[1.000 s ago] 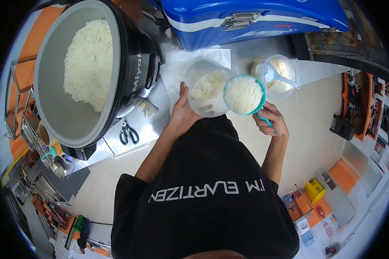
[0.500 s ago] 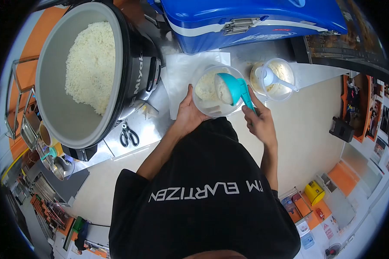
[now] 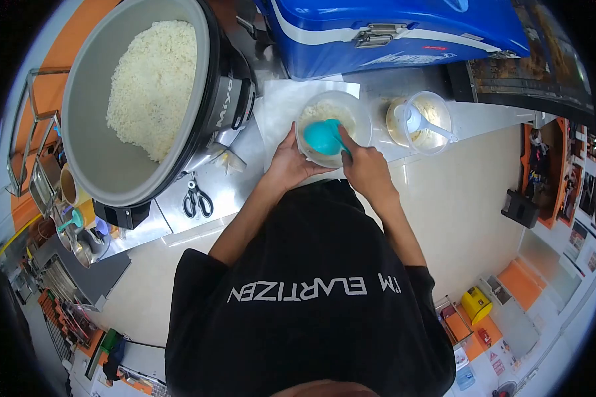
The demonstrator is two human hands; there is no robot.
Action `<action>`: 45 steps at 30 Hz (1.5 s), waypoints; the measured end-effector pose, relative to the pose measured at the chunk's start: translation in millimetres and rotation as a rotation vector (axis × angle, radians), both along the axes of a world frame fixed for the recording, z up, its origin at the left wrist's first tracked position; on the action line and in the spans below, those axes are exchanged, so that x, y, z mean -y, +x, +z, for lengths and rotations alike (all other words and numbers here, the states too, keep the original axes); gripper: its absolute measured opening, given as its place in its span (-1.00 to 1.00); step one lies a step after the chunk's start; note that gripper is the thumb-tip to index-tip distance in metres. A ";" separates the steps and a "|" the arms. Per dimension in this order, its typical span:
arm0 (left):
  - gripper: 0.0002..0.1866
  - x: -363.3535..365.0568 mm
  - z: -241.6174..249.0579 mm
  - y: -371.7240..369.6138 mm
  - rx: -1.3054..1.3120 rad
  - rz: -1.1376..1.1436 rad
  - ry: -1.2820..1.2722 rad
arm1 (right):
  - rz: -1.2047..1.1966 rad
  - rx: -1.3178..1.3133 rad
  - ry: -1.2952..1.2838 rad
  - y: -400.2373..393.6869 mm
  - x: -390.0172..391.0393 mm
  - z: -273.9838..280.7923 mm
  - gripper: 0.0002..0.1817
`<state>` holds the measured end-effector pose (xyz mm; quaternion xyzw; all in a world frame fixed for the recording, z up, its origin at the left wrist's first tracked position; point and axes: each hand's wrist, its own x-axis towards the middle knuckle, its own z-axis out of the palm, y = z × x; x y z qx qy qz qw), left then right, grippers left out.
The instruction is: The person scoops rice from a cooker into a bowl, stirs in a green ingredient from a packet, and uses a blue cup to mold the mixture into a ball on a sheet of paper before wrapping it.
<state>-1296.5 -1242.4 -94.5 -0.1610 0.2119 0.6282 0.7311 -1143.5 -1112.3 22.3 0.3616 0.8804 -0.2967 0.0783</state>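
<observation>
A clear round bowl (image 3: pixel 358 120) with white rice in it stands near the counter's front edge, over white paper (image 3: pixel 276 106). My left hand (image 3: pixel 290 162) is wrapped round the bowl's lower left side. In my right hand (image 3: pixel 369 173) is the handle of a teal scoop (image 3: pixel 321 137). The scoop's rounded back faces up, down in the bowl over the rice. To the left, a big rice cooker (image 3: pixel 99 142) holds a heap of cooked rice (image 3: pixel 153 86).
Behind the bowl stands a blue cooler box (image 3: pixel 324 49). At the right is a clear tub (image 3: pixel 444 109) with a white ladle (image 3: pixel 437 128). Black scissors (image 3: pixel 197 200) lie beside the cooker. A dark-framed case (image 3: pixel 516 83) stands at the back right.
My right hand has moved left with the scoop, which has turned over from showing rice in its cup to showing its back. My left hand still holds the bowl.
</observation>
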 end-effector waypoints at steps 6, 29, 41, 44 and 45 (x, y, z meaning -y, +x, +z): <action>-0.12 1.4 -7.8 -1.4 0.025 0.055 0.025 | 0.071 0.223 0.083 -21.4 -13.0 37.9 -0.37; -0.27 183.9 17.1 -30.3 -0.595 -0.174 -0.024 | 0.225 -0.519 0.129 -106.5 48.9 232.3 -0.55; -0.59 488.9 -22.9 -97.0 -1.035 0.424 -0.555 | 0.566 -0.549 0.277 -277.1 238.9 225.9 -0.53; -0.60 558.1 -45.9 -124.6 -1.297 0.594 -0.771 | 0.866 -0.518 -0.216 -264.2 327.4 213.2 -0.62; -0.60 576.2 -48.5 -141.0 -1.293 0.693 -0.943 | 0.967 -0.367 -0.412 -274.3 357.4 197.4 -0.58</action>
